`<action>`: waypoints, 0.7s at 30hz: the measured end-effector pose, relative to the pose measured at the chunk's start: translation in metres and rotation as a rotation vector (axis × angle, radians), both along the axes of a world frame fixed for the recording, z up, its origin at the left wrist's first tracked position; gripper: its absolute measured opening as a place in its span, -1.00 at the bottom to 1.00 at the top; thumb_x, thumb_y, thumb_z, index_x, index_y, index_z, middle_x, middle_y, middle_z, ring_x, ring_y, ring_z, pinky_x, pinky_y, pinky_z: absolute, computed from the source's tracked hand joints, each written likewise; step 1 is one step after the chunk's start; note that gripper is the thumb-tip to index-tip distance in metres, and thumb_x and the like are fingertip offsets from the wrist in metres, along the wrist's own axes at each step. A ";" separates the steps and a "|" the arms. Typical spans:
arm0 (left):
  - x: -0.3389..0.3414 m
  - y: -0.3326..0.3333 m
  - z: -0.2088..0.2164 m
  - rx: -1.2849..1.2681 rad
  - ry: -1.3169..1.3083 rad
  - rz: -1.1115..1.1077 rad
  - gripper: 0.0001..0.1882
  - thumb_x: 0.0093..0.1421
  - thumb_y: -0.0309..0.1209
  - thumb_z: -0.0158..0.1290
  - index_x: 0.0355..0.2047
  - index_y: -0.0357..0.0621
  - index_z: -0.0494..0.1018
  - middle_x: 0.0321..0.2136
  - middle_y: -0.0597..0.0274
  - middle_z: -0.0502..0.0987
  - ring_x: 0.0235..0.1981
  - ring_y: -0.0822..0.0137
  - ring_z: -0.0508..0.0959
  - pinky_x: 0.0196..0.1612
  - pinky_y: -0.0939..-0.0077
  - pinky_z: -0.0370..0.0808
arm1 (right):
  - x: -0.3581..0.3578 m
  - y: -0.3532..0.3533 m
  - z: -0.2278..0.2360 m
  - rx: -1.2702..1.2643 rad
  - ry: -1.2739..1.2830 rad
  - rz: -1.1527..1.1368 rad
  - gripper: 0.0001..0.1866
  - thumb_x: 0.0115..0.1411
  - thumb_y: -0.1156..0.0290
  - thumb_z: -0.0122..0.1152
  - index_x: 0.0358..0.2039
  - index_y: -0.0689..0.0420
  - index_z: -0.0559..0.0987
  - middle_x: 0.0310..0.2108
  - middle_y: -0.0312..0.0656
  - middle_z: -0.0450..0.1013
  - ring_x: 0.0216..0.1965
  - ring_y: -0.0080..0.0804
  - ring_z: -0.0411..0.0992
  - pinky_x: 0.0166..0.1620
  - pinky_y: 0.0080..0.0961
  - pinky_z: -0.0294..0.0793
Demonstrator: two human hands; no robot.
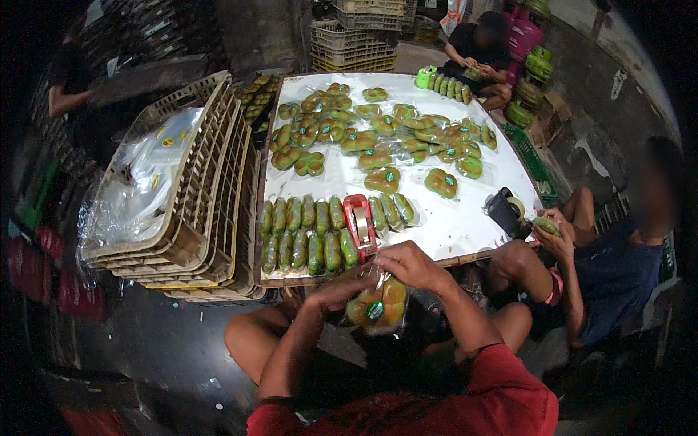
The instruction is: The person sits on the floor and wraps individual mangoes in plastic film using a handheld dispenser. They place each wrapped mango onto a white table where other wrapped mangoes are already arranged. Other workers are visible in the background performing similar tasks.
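Note:
At the table's near edge both my hands meet at the gathered neck of a clear plastic bag holding a green-brown flower-shaped bread (376, 305) with a round green sticker. My right hand (411, 264) pinches the twisted plastic from the right. My left hand (345, 285) closes on the neck from the left, its fingers partly hidden. The bagged bread hangs below them over my lap. Just beyond my hands stands a red tape dispenser (359, 224). Rows of long green wrapped rolls (315, 251) lie to its left, and a few more wrapped rolls (391, 211) to its right.
Bagged breads (385, 125) spread over the white table (465, 218). Stacked plastic crates (218, 211) stand at the left, with clear bags (163, 156) in the top one. A black tape dispenser (507, 211) sits near a co-worker (618, 269) on the right. Another person (480, 54) sits behind.

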State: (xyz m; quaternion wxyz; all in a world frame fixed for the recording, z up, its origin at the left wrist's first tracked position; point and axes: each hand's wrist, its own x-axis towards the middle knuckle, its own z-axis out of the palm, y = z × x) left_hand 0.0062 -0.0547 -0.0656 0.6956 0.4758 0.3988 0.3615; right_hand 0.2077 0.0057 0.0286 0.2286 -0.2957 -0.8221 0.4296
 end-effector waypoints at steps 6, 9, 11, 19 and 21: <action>0.014 0.008 0.066 -0.031 0.307 -0.126 -0.53 0.08 -0.38 0.22 0.00 -0.24 0.42 -0.21 0.22 0.56 -0.21 0.41 0.51 -0.14 0.49 0.45 | 0.021 0.001 -0.008 0.157 -0.281 0.115 -0.76 0.25 0.32 0.09 -0.21 0.18 0.61 -0.54 -0.06 0.49 -0.54 -0.22 0.48 -0.38 -0.40 0.47; 0.009 0.008 0.051 0.042 0.242 -0.184 -0.53 0.07 -0.40 0.23 0.00 -0.24 0.42 -0.21 0.26 0.56 -0.22 0.46 0.50 -0.16 0.49 0.45 | 0.022 0.002 0.003 -0.323 -0.219 0.197 -0.72 0.28 0.33 0.06 -0.03 0.06 0.56 -0.52 -0.21 0.51 -0.54 -0.46 0.50 -0.41 -0.53 0.50; 0.007 0.007 0.051 0.026 0.213 -0.171 -0.54 0.07 -0.41 0.25 -0.01 -0.23 0.43 -0.22 0.27 0.57 -0.22 0.46 0.50 -0.16 0.50 0.46 | 0.026 0.002 0.019 -0.458 -0.219 0.249 -0.62 0.30 0.37 0.02 0.13 0.03 0.44 -0.51 -0.29 0.51 -0.52 -0.58 0.50 -0.43 -0.60 0.52; 0.018 0.017 0.060 -0.128 -0.161 0.253 -0.73 0.09 -0.45 0.24 -0.19 -0.27 0.53 -0.36 0.27 0.57 -0.41 0.49 0.51 -0.34 0.58 0.49 | 0.035 0.034 -0.057 -0.300 0.515 -0.579 -0.59 0.15 0.23 0.25 -0.09 0.25 0.54 -0.50 -0.26 0.46 -0.36 -0.54 0.41 -0.21 -0.52 0.39; 0.008 0.019 0.048 0.005 0.051 0.322 -0.81 0.13 -0.47 0.19 -0.23 -0.22 0.53 -0.41 0.25 0.58 -0.43 0.43 0.54 -0.43 0.55 0.50 | 0.008 0.006 -0.054 -0.270 0.179 -0.506 -0.70 0.17 0.22 0.24 -0.35 0.26 0.58 -0.53 -0.25 0.44 -0.39 -0.55 0.37 -0.26 -0.54 0.36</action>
